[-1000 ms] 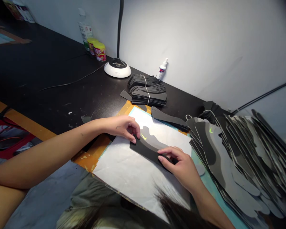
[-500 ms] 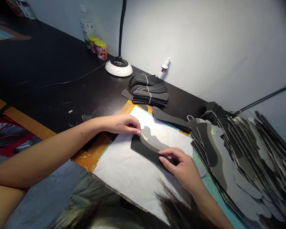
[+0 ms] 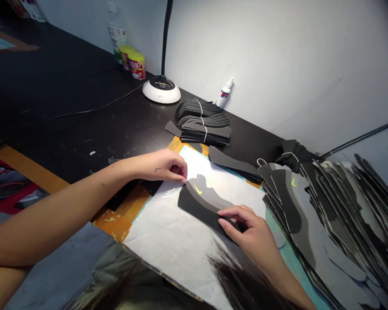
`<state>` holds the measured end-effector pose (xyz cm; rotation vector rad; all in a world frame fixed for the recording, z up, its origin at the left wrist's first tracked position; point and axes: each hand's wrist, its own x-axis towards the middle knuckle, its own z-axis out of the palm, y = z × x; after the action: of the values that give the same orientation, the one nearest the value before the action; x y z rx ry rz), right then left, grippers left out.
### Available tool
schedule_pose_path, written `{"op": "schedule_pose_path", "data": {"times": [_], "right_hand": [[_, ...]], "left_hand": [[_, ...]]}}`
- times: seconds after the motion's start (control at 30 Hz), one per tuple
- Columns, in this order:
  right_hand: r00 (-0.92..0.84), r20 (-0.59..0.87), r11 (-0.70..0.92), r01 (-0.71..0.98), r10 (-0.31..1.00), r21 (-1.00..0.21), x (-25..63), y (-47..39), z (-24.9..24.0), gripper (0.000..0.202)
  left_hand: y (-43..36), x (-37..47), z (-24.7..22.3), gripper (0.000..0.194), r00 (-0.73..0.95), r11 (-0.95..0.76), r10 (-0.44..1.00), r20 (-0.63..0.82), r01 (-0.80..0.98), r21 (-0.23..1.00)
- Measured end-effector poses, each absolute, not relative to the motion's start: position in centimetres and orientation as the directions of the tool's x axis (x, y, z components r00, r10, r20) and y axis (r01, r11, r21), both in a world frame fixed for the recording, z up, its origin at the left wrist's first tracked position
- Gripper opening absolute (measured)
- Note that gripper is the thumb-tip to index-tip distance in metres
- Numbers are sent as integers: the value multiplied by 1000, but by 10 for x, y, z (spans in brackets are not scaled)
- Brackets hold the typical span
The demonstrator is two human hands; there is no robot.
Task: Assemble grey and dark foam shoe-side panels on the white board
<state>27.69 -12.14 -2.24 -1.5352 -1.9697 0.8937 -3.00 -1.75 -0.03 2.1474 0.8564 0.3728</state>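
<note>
The left hand [image 3: 163, 165], at the far left side of the sheet [image 3: 158, 237], has a dark angular mark [image 3: 158, 169] near the wrist, two thin strokes meeting at a corner. Left of the sheet, the slender left forearm [image 3: 84, 204] bears a second mark [image 3: 102, 184], small, short and slanting. The right hand [image 3: 248, 224], on the sheet's right side, has slim fingers. Both arms are bare as far as they show. Below the sheet's near edge lies loose, creased grey-green clothing [image 3: 113, 267], blurred in parts. Hair [image 3: 228, 267] hangs over that edge in fine, wispy, spreading strands.
</note>
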Motion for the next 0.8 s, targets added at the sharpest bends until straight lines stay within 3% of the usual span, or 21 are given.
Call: {"op": "schedule_pose_path", "data": {"times": [0.43,0.8], "right_hand": [[-252,-17,158,657,967,-737,277,-122,-23,10],[-242,-27,142,653,970,-744,275,-121,-17,12]], "left_hand": [[-20,-25,-2,27,713,-451,700,-41,486,749],[-19,-22,-4,21,725,-471,688,-22,470,746]]}}
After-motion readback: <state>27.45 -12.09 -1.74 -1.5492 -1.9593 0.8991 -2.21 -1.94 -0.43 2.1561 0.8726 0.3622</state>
